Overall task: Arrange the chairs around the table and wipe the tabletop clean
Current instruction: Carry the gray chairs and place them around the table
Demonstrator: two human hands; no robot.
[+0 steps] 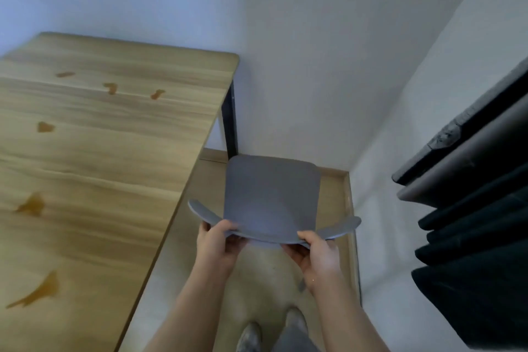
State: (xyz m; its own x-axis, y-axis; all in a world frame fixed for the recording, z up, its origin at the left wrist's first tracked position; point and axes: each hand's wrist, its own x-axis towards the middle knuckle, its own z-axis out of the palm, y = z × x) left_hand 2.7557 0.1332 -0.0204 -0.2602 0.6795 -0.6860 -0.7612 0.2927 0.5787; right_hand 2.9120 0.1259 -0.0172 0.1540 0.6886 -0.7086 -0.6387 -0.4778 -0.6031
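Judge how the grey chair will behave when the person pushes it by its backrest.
The grey chair looks like thin moulded plastic, so probably light. Both the left hand and right hand grip high, so it may tip. It should slide on the smooth floor.

Both bare forearms reach toward twelve o'clock, left hand [218, 240] and right hand [315, 254] level, fingers curled closed in matching grips.

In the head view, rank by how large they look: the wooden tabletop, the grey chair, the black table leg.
1. Wooden tabletop, much the largest, though it is cut off at the frame's left.
2. Grey chair, held at its backrest by both hands.
3. Black table leg, a thin strip, partly hidden.
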